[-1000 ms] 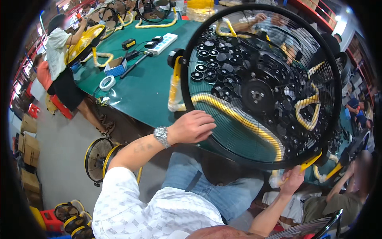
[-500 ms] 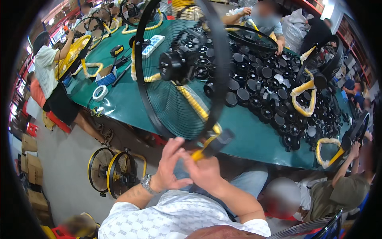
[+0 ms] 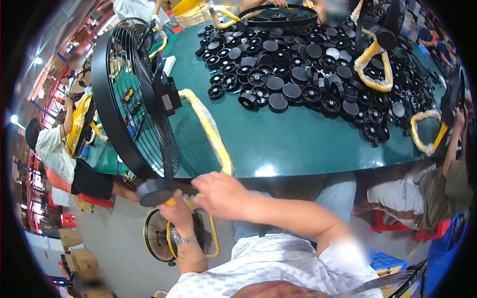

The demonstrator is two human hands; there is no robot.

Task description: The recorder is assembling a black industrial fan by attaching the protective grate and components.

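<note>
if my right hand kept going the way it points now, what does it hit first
Probably the black round foot at the end of the fan's stand; the right hand points left toward it, with the left hand just below. Depth is unclear.

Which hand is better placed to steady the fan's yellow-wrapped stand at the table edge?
Right, probably. The right hand already lies on the yellow-wrapped stand near the table edge; the left hand sits lower, gripping the foot beneath the fan.

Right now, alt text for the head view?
Both hands, left and right, grip the yellow-wrapped stand of a black floor fan at the green table's edge. Black round parts crowd the table.
</note>
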